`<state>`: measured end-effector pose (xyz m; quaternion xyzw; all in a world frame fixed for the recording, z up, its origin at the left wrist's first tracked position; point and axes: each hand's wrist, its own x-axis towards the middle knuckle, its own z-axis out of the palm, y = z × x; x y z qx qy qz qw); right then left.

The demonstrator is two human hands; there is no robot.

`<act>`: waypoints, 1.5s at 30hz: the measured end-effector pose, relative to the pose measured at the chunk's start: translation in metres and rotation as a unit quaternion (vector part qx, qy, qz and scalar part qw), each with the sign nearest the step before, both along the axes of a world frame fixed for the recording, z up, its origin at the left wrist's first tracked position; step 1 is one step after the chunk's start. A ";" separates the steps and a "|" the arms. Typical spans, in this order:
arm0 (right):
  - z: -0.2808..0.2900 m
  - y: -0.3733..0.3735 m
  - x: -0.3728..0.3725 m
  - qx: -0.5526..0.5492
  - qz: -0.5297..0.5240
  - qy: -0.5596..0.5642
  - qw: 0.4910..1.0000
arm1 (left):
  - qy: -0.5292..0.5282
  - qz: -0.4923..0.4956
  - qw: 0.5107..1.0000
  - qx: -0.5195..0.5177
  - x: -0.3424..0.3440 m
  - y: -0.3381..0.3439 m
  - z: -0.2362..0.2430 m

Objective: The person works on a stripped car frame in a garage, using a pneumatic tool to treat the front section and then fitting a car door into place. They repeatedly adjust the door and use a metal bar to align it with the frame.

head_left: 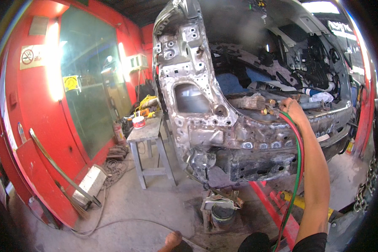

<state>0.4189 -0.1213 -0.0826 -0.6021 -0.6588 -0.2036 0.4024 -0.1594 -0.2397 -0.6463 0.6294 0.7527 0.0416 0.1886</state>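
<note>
Steadying the brass-knobbed torch (pixel 271 108) over the near sill (pixel 260 128) of the stripped car body (pixel 206 136), right of centre, calls, I judge, for a loose wrist and slack in the green hose (pixel 299 161) and red hose (pixel 291 125). My right hand (pixel 293 110) curls its fingers around the torch's hose end, forearm reaching far, nearly straight. My left hand (pixel 172 240) sits low and near; I cannot tell whether its bent fingers grasp anything.

At the frame's upper left, a no-smoking sign (pixel 32 56) marks the red wall (pixel 38 113); a yellow sign (pixel 71 83) the glass pane (pixel 88 117).
</note>
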 end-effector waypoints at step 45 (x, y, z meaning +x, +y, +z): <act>-0.002 0.027 0.022 -0.008 0.041 -0.037 0.998 | -0.099 0.016 0.994 0.033 0.000 0.001 0.005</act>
